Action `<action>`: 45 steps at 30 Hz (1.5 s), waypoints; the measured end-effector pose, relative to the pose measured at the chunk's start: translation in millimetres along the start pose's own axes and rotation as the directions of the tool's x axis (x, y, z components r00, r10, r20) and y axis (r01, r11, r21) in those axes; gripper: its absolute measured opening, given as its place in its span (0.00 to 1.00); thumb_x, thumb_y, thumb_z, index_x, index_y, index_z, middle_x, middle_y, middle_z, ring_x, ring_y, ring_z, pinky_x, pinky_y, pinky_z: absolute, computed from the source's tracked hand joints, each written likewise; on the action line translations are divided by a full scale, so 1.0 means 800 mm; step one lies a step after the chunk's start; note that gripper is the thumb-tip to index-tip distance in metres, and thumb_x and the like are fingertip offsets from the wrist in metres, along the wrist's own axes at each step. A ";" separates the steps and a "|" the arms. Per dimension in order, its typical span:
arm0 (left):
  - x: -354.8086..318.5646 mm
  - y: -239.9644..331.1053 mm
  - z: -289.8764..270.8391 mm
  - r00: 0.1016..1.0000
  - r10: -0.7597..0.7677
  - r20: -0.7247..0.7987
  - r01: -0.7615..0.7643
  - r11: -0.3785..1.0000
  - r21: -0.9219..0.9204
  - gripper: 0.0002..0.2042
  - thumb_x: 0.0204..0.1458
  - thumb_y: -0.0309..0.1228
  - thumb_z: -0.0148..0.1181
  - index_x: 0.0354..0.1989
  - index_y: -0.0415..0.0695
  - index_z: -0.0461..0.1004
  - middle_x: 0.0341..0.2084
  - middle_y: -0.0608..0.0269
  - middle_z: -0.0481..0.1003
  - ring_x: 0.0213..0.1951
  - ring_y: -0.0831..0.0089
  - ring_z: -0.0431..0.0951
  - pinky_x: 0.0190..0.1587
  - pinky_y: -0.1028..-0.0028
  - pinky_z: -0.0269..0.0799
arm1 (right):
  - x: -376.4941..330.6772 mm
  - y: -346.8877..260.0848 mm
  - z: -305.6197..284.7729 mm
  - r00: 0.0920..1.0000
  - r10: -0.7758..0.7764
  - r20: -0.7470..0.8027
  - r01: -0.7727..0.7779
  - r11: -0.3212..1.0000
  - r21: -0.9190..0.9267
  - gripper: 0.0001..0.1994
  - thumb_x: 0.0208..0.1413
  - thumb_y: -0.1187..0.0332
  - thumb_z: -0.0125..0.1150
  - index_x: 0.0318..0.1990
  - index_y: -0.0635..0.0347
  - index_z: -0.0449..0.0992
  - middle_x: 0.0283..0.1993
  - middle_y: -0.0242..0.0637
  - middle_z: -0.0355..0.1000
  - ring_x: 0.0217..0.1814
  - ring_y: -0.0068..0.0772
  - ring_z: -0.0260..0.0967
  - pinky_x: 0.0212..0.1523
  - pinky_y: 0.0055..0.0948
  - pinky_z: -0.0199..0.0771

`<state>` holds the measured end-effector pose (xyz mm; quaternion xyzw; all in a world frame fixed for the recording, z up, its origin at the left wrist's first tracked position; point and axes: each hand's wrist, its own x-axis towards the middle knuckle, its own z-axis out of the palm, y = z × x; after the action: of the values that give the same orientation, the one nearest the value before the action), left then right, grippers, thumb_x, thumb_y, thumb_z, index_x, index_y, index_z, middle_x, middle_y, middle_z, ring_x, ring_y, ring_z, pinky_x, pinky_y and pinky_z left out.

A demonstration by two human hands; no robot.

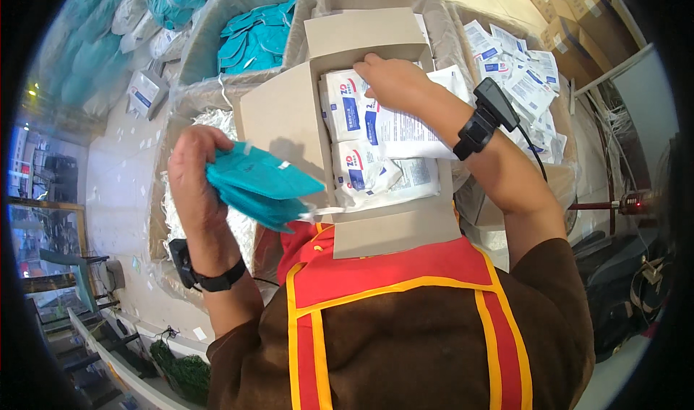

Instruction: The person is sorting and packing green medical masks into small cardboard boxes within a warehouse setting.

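Observation:
My left hand (196,165) is closed on a small stack of teal folded face masks (264,182), held left of an open cardboard box (278,117). The masks fan apart at their lower right end, where white straps show. Inside the box lie white packets (354,165) with blue and red print, packed in rows. My right hand (390,81) reaches into the box's far end, its fingers bent over the top of a white packet (416,131). Part of that packet is hidden under my right forearm.
Beyond the box, a plastic-lined carton holds loose teal masks (256,37). White packets (524,77) fill another lined carton at the right. White strips (217,124) lie in a carton at left. Bagged teal goods (94,56) pile up far left; brown cartons (571,23) stand far right.

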<state>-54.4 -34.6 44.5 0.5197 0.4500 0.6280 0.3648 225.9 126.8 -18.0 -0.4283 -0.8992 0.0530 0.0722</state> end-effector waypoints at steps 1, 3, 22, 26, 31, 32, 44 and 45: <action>0.002 -0.003 0.008 1.000 -0.015 -0.027 0.015 1.000 0.007 0.17 0.62 0.39 0.49 0.23 0.43 0.61 0.25 0.60 0.68 0.30 0.74 0.64 0.36 0.76 0.60 | 0.002 0.001 0.002 1.000 -0.003 0.001 0.003 1.000 -0.001 0.14 0.51 0.68 0.62 0.45 0.61 0.71 0.46 0.45 0.67 0.43 0.54 0.72 0.43 0.46 0.72; 0.007 -0.013 0.012 0.998 -0.062 -0.013 0.061 0.998 -0.012 0.17 0.61 0.39 0.50 0.22 0.42 0.63 0.24 0.60 0.69 0.31 0.75 0.66 0.36 0.77 0.61 | 0.002 -0.001 0.001 1.000 -0.025 0.001 0.025 0.999 -0.021 0.14 0.51 0.68 0.62 0.43 0.63 0.69 0.45 0.45 0.67 0.42 0.54 0.71 0.43 0.47 0.72; 0.003 0.001 0.121 0.920 0.099 0.378 -0.261 0.876 0.406 0.09 0.51 0.32 0.64 0.29 0.38 0.77 0.21 0.63 0.71 0.25 0.75 0.70 0.28 0.76 0.63 | -0.117 -0.088 -0.115 0.896 -0.266 -0.355 0.367 0.895 0.254 0.06 0.51 0.68 0.60 0.34 0.58 0.72 0.30 0.39 0.70 0.33 0.47 0.69 0.32 0.38 0.69; -0.006 0.003 0.123 0.940 -0.178 0.291 0.131 0.976 0.172 0.09 0.54 0.33 0.62 0.28 0.40 0.77 0.20 0.73 0.70 0.26 0.85 0.67 0.28 0.81 0.60 | -0.129 -0.109 -0.121 0.815 -0.345 -0.466 0.414 0.909 0.051 0.05 0.44 0.71 0.58 0.29 0.55 0.69 0.27 0.36 0.62 0.29 0.41 0.67 0.27 0.36 0.67; 0.018 -0.035 0.109 0.935 -0.322 0.152 0.339 0.935 -0.104 0.11 0.55 0.35 0.62 0.24 0.43 0.75 0.20 0.78 0.69 0.24 0.88 0.63 0.27 0.84 0.58 | -0.160 -0.128 -0.140 0.808 -0.510 -0.295 0.552 0.830 0.080 0.06 0.46 0.70 0.58 0.33 0.54 0.71 0.30 0.34 0.65 0.32 0.34 0.70 0.28 0.30 0.71; 0.025 -0.050 0.101 0.933 -0.337 0.130 0.351 0.931 -0.103 0.11 0.56 0.35 0.61 0.24 0.43 0.75 0.20 0.78 0.69 0.23 0.89 0.63 0.26 0.84 0.57 | -0.169 -0.131 -0.140 0.782 -0.490 -0.386 0.574 0.807 0.140 0.05 0.44 0.71 0.57 0.31 0.55 0.72 0.30 0.34 0.64 0.30 0.35 0.70 0.26 0.30 0.70; 0.022 -0.024 0.070 0.999 -0.029 0.041 0.003 0.853 0.521 0.12 0.49 0.29 0.66 0.41 0.41 0.76 0.24 0.70 0.71 0.28 0.83 0.68 0.31 0.82 0.62 | -0.177 -0.090 -0.155 0.818 -0.192 -0.542 0.423 0.839 0.341 0.05 0.43 0.81 0.64 0.30 0.64 0.77 0.26 0.39 0.73 0.27 0.37 0.71 0.27 0.27 0.70; 0.013 -0.010 0.068 0.998 0.027 0.054 -0.050 0.868 0.494 0.11 0.49 0.28 0.65 0.41 0.41 0.76 0.24 0.70 0.72 0.28 0.83 0.68 0.32 0.82 0.62 | -0.176 -0.087 -0.151 0.828 -0.177 -0.532 0.394 0.859 0.327 0.06 0.43 0.81 0.64 0.30 0.65 0.76 0.26 0.39 0.73 0.27 0.37 0.71 0.27 0.28 0.70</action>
<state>-3.0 -12.1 43.0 0.6188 0.5771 0.4869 0.2168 281.6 -22.7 100.0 -0.2587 -0.8734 0.1258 0.3931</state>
